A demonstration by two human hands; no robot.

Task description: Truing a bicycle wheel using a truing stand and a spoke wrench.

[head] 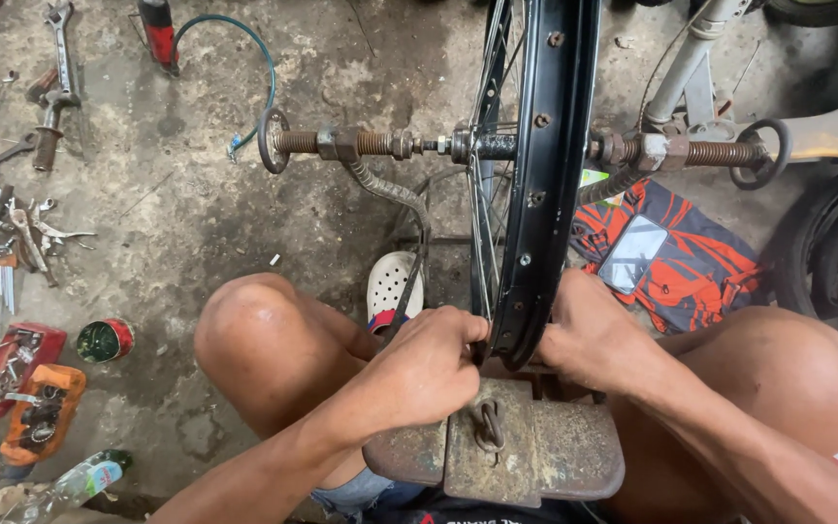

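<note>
Both hands pinched at the rim's point(542, 184) lowest arc: left hand point(427, 367) closed on a spoke there, right hand point(584, 335) pressed against the far side. The rim rose straight up from the grip, axle point(526, 147) crosswise above.

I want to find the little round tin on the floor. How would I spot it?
Start at the black bicycle rim held by the left hand and right hand, then look far left across the concrete floor. Beside the orange tool case lies the small tin: round, red-sided, dark green on top, unlike the grey wrenches.
</note>
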